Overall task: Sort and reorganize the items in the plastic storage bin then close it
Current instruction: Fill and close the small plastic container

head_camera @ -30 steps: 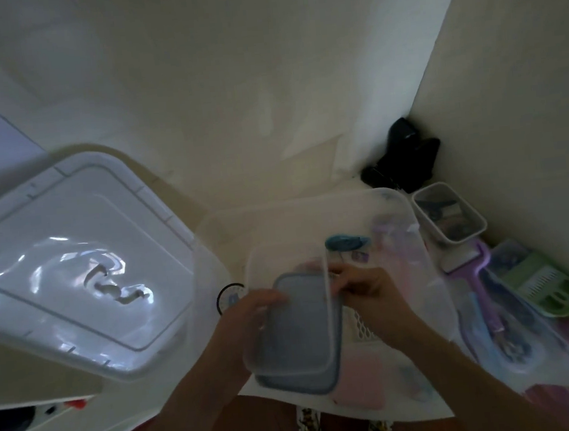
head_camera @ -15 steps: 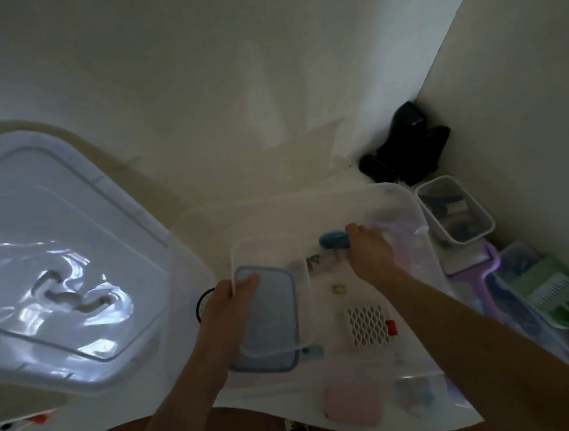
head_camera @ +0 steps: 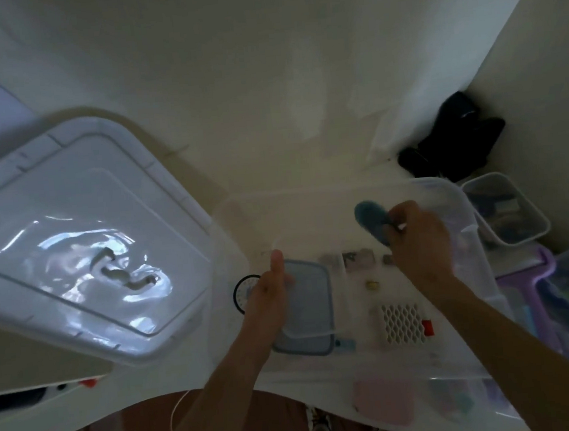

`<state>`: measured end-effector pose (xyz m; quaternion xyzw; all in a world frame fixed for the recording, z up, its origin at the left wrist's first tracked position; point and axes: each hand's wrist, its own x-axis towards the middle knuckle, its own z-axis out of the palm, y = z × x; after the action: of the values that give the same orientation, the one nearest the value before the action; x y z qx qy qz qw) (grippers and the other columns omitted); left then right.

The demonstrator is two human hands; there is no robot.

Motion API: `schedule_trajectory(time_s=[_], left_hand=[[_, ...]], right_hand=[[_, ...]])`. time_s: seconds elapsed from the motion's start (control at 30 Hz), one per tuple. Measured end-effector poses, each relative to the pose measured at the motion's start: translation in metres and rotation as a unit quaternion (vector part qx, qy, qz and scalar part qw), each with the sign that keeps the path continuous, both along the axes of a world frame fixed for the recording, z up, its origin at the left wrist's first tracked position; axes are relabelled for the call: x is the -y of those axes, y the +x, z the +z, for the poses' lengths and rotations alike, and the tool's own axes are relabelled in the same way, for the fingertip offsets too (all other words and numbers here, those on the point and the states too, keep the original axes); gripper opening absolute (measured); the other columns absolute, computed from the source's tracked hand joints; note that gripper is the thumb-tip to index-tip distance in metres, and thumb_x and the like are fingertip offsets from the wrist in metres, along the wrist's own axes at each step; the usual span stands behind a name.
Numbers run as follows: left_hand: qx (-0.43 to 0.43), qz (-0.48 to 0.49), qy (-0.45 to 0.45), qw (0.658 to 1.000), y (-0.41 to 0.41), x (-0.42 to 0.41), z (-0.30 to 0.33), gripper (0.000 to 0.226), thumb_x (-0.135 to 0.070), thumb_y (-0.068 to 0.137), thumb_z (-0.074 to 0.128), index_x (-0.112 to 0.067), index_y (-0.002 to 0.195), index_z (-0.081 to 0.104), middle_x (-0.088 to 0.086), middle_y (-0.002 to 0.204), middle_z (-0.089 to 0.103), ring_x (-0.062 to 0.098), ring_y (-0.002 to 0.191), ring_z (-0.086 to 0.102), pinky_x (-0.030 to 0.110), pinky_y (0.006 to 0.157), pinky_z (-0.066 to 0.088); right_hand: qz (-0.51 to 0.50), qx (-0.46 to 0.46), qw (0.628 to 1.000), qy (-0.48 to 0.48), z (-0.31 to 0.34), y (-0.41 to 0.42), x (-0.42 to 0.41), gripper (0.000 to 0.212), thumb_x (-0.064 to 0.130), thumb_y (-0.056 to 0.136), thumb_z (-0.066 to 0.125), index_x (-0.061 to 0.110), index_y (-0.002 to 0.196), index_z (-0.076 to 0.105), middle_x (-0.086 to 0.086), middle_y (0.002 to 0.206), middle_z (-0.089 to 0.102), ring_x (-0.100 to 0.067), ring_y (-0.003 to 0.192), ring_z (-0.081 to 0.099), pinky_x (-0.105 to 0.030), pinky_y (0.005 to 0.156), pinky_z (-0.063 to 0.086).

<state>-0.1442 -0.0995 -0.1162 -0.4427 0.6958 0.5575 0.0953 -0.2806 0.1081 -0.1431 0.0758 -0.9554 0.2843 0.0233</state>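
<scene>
The clear plastic storage bin (head_camera: 460, 200) stands open on the floor before me, with small items scattered on its bottom. My left hand (head_camera: 269, 295) grips a small clear container with a blue-grey lid (head_camera: 309, 302) at its left edge, thumb up, over the bin's left side. My right hand (head_camera: 415, 234) holds a blue oval brush-like item (head_camera: 371, 216) above the bin's far right part. A white lattice piece (head_camera: 402, 323) with a red bit and a pink flat item (head_camera: 385, 402) lie inside. The bin's large lid (head_camera: 81, 233) leans at the left.
A small open box of odds and ends (head_camera: 506, 213) stands right of the bin, near a black object (head_camera: 455, 138) in the corner. A purple scoop (head_camera: 533, 283) and green items lie along the right wall. A black ring (head_camera: 241, 293) shows by the bin's left wall.
My right hand has picked up the blue oval item and lifted it toward the far right. My left hand keeps hold of the lidded container, now lower at the bin's left.
</scene>
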Motion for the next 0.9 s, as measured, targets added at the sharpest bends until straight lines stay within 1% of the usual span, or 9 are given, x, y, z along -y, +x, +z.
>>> schedule_trajectory(time_s=[0.07,0.17,0.3,0.4,0.5,0.57,0.73,0.8,0.9], left_hand=[[0.000,-0.004,-0.009,1.000,-0.001,-0.001,0.002,0.076,-0.072,0.094,0.024,-0.014,0.094,0.072,-0.003,0.092,0.061,0.012,0.082,0.056,0.031,0.071,0.040],[-0.014,-0.006,0.005,1.000,0.001,-0.004,0.004,0.078,-0.076,0.089,0.026,-0.011,0.089,0.069,0.002,0.086,0.063,0.014,0.076,0.058,0.028,0.066,0.043],[-0.034,0.000,0.025,0.999,0.003,-0.009,0.002,0.086,-0.090,0.070,0.026,-0.016,0.087,0.068,0.008,0.091,0.069,0.018,0.084,0.064,0.042,0.090,0.052],[-0.066,-0.018,0.010,0.998,0.006,-0.014,0.002,0.069,-0.078,0.085,0.031,-0.019,0.094,0.067,0.009,0.093,0.066,0.012,0.083,0.060,0.032,0.079,0.049],[-0.113,-0.024,0.035,0.993,0.009,-0.015,0.002,0.061,-0.067,0.093,0.036,-0.022,0.126,0.061,0.002,0.119,0.066,0.009,0.103,0.063,0.019,0.076,0.049],[-0.136,-0.024,0.037,0.990,0.009,-0.014,0.002,0.059,-0.067,0.088,0.040,-0.029,0.132,0.052,-0.001,0.128,0.061,0.007,0.108,0.062,0.016,0.076,0.052],[-0.166,-0.015,0.009,0.986,0.005,-0.013,-0.006,0.056,-0.074,0.081,0.053,-0.063,0.133,0.033,0.003,0.146,0.050,0.020,0.124,0.059,0.039,0.094,0.058],[-0.174,-0.026,0.000,0.984,0.005,-0.011,-0.012,0.046,-0.059,0.090,0.056,-0.072,0.126,0.032,0.004,0.143,0.053,0.020,0.120,0.062,0.041,0.090,0.059],[-0.166,-0.033,0.002,0.986,0.007,-0.007,-0.016,0.043,-0.040,0.100,0.053,-0.063,0.132,0.035,0.004,0.131,0.061,0.014,0.110,0.066,0.035,0.083,0.061]], right_hand=[[-0.033,0.047,0.988,-0.142,0.043,0.026,0.005,0.017,0.028,0.088,0.070,0.024,0.101,0.060,0.011,0.077,0.065,0.000,0.066,0.062,-0.013,0.055,0.045],[-0.024,0.156,0.956,-0.249,0.076,0.066,0.025,0.020,0.027,0.082,0.077,0.027,0.099,0.066,0.012,0.074,0.071,0.003,0.066,0.065,-0.012,0.056,0.048],[-0.011,0.203,0.962,-0.184,0.060,0.098,0.057,0.021,0.030,0.084,0.075,0.025,0.102,0.065,0.014,0.082,0.071,0.010,0.067,0.058,-0.002,0.055,0.042],[0.000,0.214,0.971,-0.108,0.049,0.105,0.071,0.021,0.029,0.091,0.067,0.023,0.111,0.066,0.007,0.095,0.075,0.004,0.070,0.061,-0.001,0.059,0.041],[0.010,0.190,0.979,-0.074,0.039,0.104,0.076,0.018,0.027,0.092,0.063,0.022,0.107,0.072,0.002,0.096,0.076,-0.011,0.080,0.070,-0.024,0.076,0.056],[0.018,0.165,0.985,-0.054,0.033,0.104,0.076,0.015,0.027,0.091,0.063,0.022,0.100,0.074,0.002,0.089,0.075,-0.013,0.074,0.069,-0.033,0.074,0.058],[0.057,0.106,0.992,0.049,0.040,0.109,0.071,0.016,0.039,0.091,0.061,0.027,0.101,0.066,0.006,0.086,0.072,-0.013,0.071,0.066,-0.028,0.063,0.054],[0.067,0.045,0.996,0.041,0.047,0.111,0.067,0.015,0.037,0.091,0.063,0.026,0.099,0.068,0.006,0.085,0.071,-0.013,0.069,0.066,-0.030,0.061,0.055],[0.000,-0.021,0.997,-0.072,0.053,0.093,0.047,0.008,0.025,0.092,0.064,0.025,0.096,0.071,0.010,0.081,0.070,-0.008,0.064,0.064,-0.026,0.061,0.054]])
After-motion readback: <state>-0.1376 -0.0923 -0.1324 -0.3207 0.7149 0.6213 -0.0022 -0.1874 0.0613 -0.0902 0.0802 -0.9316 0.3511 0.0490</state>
